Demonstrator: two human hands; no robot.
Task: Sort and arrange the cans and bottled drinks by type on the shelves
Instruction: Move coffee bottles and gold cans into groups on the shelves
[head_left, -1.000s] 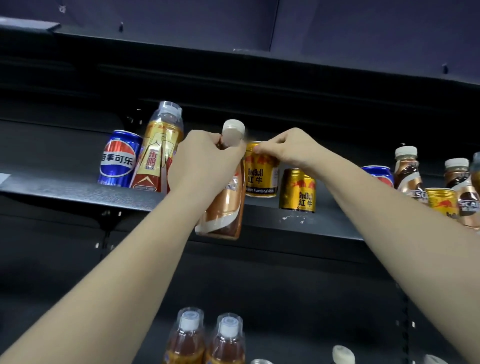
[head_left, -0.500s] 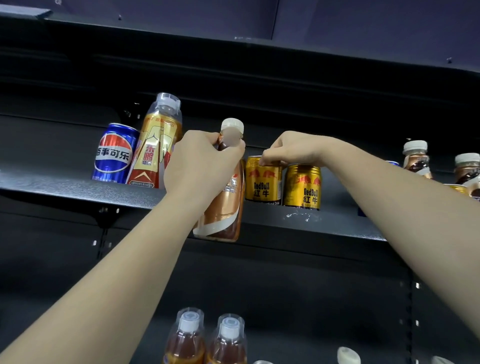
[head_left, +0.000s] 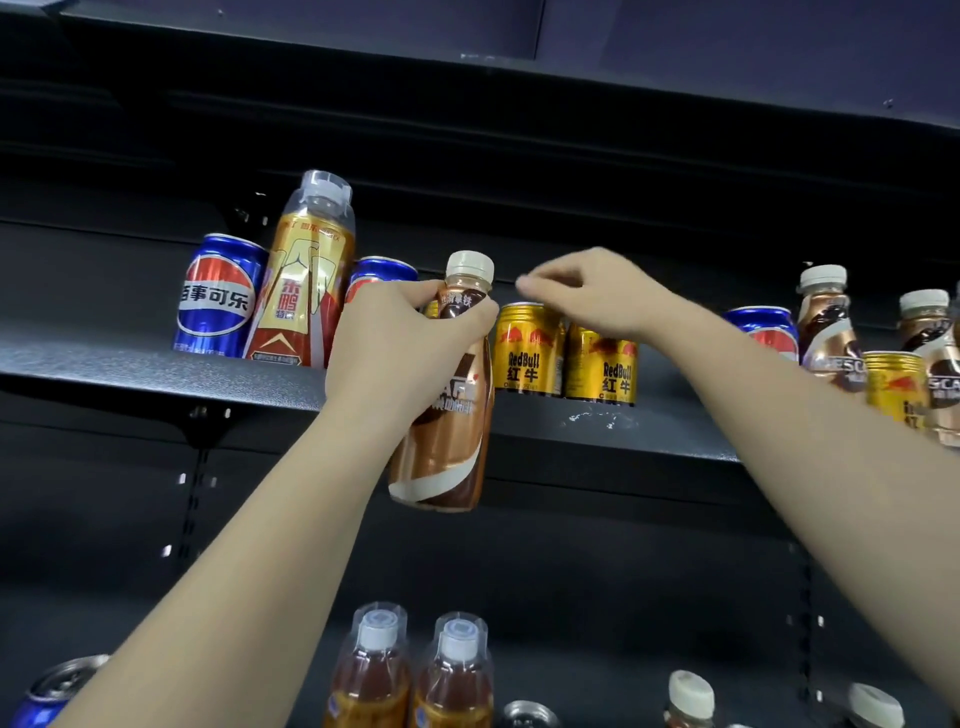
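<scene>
My left hand (head_left: 410, 353) grips a brown coffee bottle (head_left: 449, 457) with a white cap by its upper part, holding it in front of the shelf edge (head_left: 156, 371). Just right of it two gold Red Bull cans (head_left: 524, 356) (head_left: 602, 371) stand side by side on the shelf. My right hand (head_left: 597, 291) hovers just above them, its fingers loosely curled and blurred, holding nothing. A blue Pepsi can (head_left: 218, 299) and a tall gold bottle (head_left: 306, 283) stand at the left. A second Pepsi can (head_left: 382, 270) shows behind my left hand.
At the shelf's right end stand another Pepsi can (head_left: 763, 327), two coffee bottles (head_left: 828, 327) (head_left: 935, 358) and a Red Bull can (head_left: 893, 387). On the lower shelf are two tea bottles (head_left: 371, 675) (head_left: 457, 680), a Pepsi can (head_left: 47, 696) and white-capped bottles (head_left: 691, 696).
My right hand set its Red Bull can down beside the other one, let go and lifted off. My left hand still holds the coffee bottle.
</scene>
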